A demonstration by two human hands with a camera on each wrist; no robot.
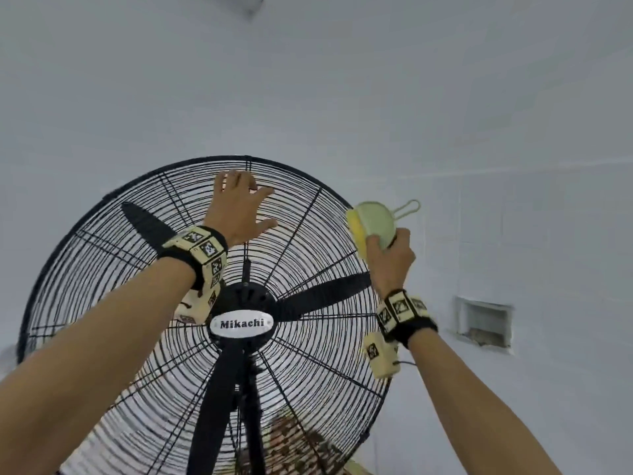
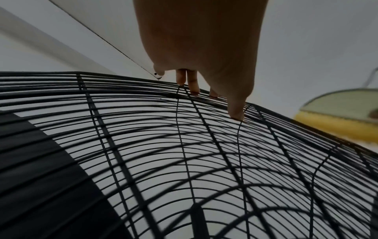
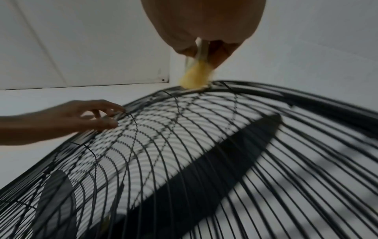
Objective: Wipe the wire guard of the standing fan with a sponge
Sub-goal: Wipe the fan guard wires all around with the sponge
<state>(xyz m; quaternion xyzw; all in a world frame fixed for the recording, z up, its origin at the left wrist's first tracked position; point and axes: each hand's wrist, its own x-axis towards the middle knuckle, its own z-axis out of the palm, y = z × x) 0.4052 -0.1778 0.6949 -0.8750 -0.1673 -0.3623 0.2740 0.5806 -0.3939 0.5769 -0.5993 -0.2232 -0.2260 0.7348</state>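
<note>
Wire guard (image 1: 308, 365): black, domed (blades behind) | left hand (image 1: 236, 207): spread, fingertips on wires | right hand (image 1: 390, 258): gripped yellow sponge (image 1: 358, 231) at rim.

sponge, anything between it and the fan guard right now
Nothing visible. The sponge, gripped by the right hand, already presses on the guard's upper right rim. The left hand rests on the wires near the top, off to the side, apart from the sponge.

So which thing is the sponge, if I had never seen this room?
Find the big black standing fan. At its wire guard's upper right rim, the right hand grips the sponge: the only yellow thing there, backed by a pale green holder with a loop.
</note>
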